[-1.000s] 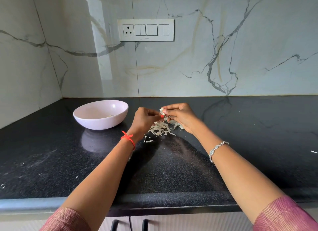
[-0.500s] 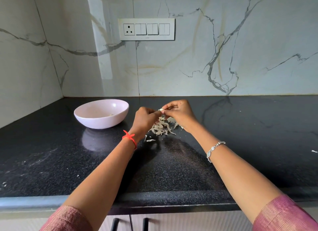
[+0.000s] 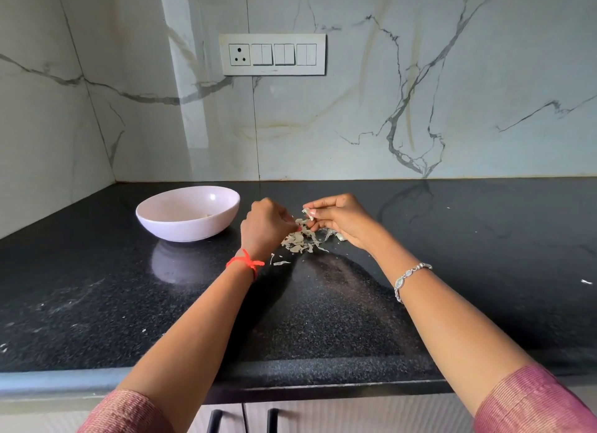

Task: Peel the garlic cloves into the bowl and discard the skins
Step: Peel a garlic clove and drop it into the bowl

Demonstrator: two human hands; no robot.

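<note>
My right hand (image 3: pixel 344 218) pinches a small garlic clove (image 3: pixel 307 213) between thumb and fingertips, just above the counter. My left hand (image 3: pixel 266 227) is curled, a short gap left of the clove, and its fingertips pinch a bit of pale skin at the top of the pile of garlic skins (image 3: pixel 300 242). The pile lies on the black counter between and under both hands. A pale pink bowl (image 3: pixel 161 221) stands to the left of my left hand; a few small peeled pieces show at its bottom.
A black speckled counter (image 3: pixel 323 319) runs to marble walls behind and at the left. A few loose skin scraps (image 3: pixel 281 263) lie near my left wrist and one white fleck (image 3: pixel 586 282) at the far right. Cupboard handles (image 3: pixel 214 421) show below the counter's front edge.
Both hands were together on the clove. My left hand has pulled away down and to the left toward the skin pile, while my right hand keeps hold of the clove.
</note>
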